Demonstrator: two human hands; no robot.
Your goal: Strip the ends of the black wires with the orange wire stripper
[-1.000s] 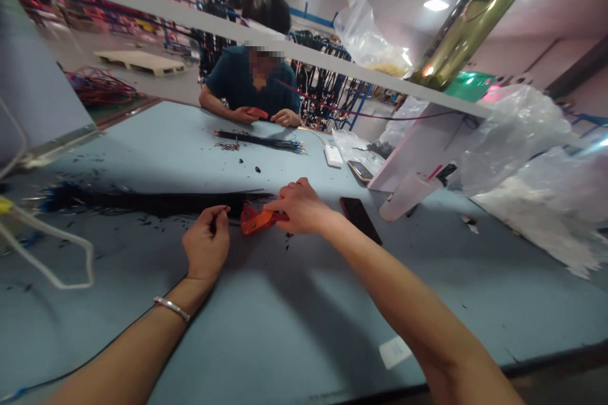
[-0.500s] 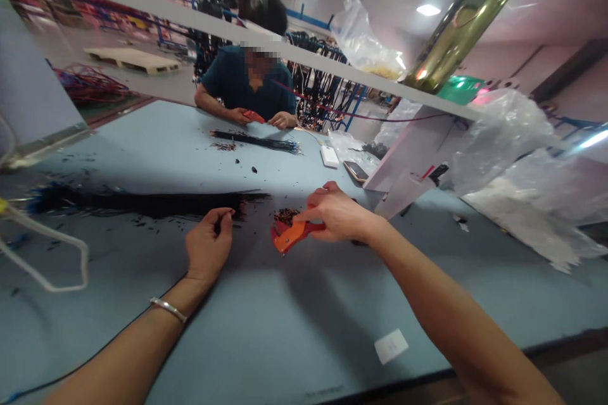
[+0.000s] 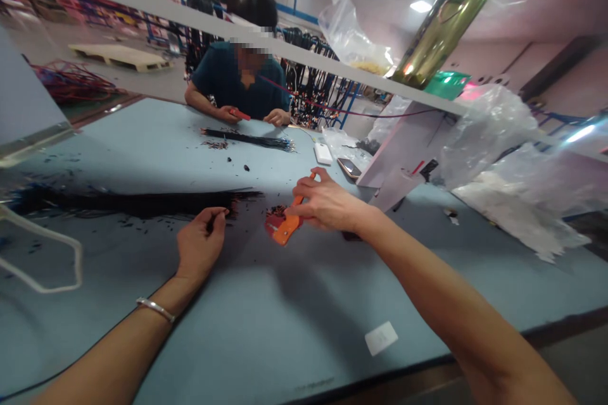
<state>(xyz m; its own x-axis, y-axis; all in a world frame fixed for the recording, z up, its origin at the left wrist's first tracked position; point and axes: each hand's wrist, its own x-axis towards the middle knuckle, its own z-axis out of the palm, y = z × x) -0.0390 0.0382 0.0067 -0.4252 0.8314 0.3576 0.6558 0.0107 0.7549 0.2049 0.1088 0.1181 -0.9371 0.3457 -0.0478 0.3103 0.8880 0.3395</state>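
Note:
My right hand [image 3: 327, 204] grips an orange and red wire stripper [image 3: 284, 226], its head tilted down onto the blue table [image 3: 285, 304] beside a small heap of stripped bits [image 3: 275, 210]. My left hand [image 3: 199, 247] rests on the table with a silver bracelet at the wrist. Its thumb and forefinger pinch the near end of a long bundle of thin black wires [image 3: 128, 202] that lies stretched out to the left.
Across the table a person in a dark teal shirt [image 3: 237, 82] works on another wire bundle [image 3: 247, 138] with a red tool. A phone [image 3: 349, 168], a white box [image 3: 323, 153], plastic bags [image 3: 494, 139] and a white label [image 3: 381, 337] lie around.
My right hand has drawn the stripper away from the wire ends to the right and tilted its head down by the heap of bits. The left hand has kept its pinch.

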